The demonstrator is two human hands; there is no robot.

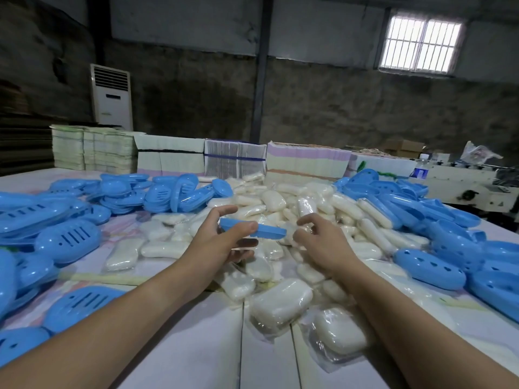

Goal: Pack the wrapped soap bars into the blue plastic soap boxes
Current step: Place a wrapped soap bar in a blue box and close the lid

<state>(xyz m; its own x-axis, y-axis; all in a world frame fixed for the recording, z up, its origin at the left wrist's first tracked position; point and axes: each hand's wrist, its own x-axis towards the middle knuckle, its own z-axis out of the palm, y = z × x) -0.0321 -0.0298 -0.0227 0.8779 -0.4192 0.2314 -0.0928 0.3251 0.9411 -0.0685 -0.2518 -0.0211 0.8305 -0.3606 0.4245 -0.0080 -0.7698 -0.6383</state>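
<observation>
Two hands work above the table. The left hand grips one blue soap box between thumb and fingers, level, its long axis running nine to three o'clock, just above the pile of wrapped soap bars. The right hand, at three o'clock of the box, has loosely curled fingers; whether they pinch a wrapper, I cannot tell. Bars and loose blue box halves are too many to count.

Blue soap box edge-on, perhaps closed, above heaped wrapped soap bars
</observation>
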